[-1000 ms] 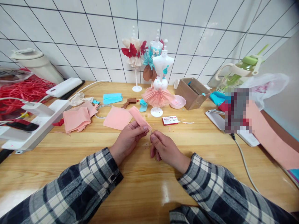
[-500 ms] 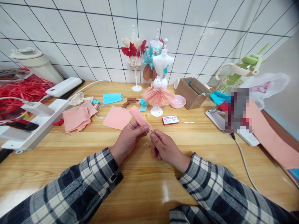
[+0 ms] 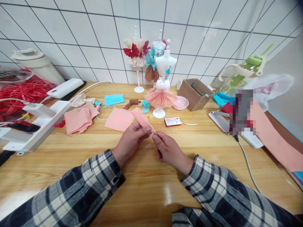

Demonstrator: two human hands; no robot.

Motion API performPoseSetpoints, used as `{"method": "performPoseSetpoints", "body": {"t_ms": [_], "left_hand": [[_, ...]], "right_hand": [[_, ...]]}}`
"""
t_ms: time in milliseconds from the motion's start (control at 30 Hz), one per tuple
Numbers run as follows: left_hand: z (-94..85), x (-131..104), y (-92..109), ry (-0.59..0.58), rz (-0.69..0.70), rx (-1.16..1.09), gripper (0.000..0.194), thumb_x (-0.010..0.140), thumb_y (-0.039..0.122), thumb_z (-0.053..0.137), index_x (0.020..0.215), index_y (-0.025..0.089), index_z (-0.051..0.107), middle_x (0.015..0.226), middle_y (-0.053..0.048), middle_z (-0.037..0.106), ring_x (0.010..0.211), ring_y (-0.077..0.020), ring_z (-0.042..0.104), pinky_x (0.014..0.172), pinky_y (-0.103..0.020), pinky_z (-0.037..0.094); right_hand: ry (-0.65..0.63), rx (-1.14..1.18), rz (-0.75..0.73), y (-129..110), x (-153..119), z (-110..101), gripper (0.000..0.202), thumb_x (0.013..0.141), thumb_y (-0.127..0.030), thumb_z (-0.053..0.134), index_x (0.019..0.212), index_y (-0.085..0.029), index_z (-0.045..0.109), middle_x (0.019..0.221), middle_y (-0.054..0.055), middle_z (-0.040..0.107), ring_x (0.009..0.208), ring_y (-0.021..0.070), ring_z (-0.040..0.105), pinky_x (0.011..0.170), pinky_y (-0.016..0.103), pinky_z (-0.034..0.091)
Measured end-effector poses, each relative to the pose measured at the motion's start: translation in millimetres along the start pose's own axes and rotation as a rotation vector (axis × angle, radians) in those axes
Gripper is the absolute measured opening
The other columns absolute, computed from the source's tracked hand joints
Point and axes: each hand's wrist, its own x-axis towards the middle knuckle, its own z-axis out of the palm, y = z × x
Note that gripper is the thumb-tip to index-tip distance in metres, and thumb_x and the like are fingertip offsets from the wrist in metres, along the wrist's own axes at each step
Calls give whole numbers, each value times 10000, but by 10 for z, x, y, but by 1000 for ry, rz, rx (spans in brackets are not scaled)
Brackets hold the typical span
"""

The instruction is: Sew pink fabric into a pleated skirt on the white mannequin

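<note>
My left hand (image 3: 130,141) pinches a folded strip of pink crepe paper (image 3: 141,118) between thumb and fingers. The strip slants up and left from the fingertips. My right hand (image 3: 169,147) is closed at the strip's lower end, pinching a thin silvery thing (image 3: 154,132) whose tip meets the paper; most of it is hidden in the fingers. Just behind my left hand lies a flat pink sheet (image 3: 119,119). A white mini mannequin (image 3: 164,67) with a pleated pink skirt (image 3: 160,98) stands beyond both hands.
Two dressed mannequins (image 3: 137,50) stand by the tiled wall. Right of centre are a small red-and-white box (image 3: 172,122), a pink bowl (image 3: 181,103) and a cardboard box (image 3: 195,94). Stacked pink sheets (image 3: 78,119) and a power strip (image 3: 44,129) lie left; a cable (image 3: 246,164) runs right.
Both hands stay almost in place on the pink strip. The right fingers shift slightly at its lower end, and less of the silvery thing shows.
</note>
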Motion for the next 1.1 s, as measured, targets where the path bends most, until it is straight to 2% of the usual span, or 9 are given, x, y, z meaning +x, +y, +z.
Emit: {"method": "performPoseSetpoints", "body": {"t_ms": [200,433,800,1100], "left_hand": [[-16,13,-7,-10,-14,-11,197,673,241,816,775,136,685,747,-11,685,700,-109,610,677,-214,485],[-33,24,15,68,-27,-69,194,660,220,825,768,134,689,752,-4,684,709,-90,610,684,-184,493],[-105,48,-11,-36,-40,-43,175,688,204,806,790,139,680,749,-9,678,701,-103,614,681,-205,488],[-89,41,15,-49,-49,-39,195,661,199,820,790,136,688,736,-3,669,678,-94,588,668,-198,475]], "right_hand": [[-5,-21,20,-10,9,-13,298,974,-487,385,828,-235,447,454,-90,474,353,92,439,355,182,344],[-32,-13,47,9,-10,-45,355,961,-556,363,806,-238,401,477,-88,498,347,92,457,340,182,335],[-105,54,85,-40,-9,-92,421,917,-635,382,804,-231,416,459,-85,486,347,86,429,338,168,346],[-149,94,99,-63,5,-129,406,920,-609,391,793,-225,416,425,-93,466,319,76,392,316,156,329]]}}
